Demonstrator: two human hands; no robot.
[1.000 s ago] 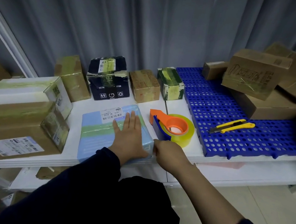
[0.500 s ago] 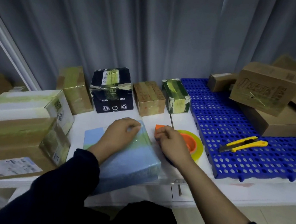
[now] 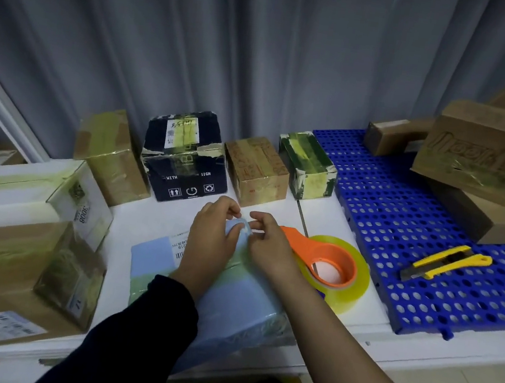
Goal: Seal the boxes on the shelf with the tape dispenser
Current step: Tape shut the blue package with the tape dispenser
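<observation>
Looking down from my head, I see the light blue box (image 3: pixel 239 305) lying flat on the white shelf (image 3: pixel 330 224), near the front edge, so I can lean over it. My left hand (image 3: pixel 209 243) and my right hand (image 3: pixel 269 251) meet at the far side of the box. Both pinch a small bit of clear tape (image 3: pixel 245 227) there with curled fingers. I think I am sticking the tape end down over that edge to close the box. The orange tape dispenser (image 3: pixel 328 265) lies on the shelf just beside the box, its tip hidden behind my right hand, so it is easy to grab. The yellow knife (image 3: pixel 447 263) rests on the blue mat (image 3: pixel 402 211), well apart from my hands. The black box (image 3: pixel 184 163) stands in a back row with other taped boxes; I guess those are done.
</observation>
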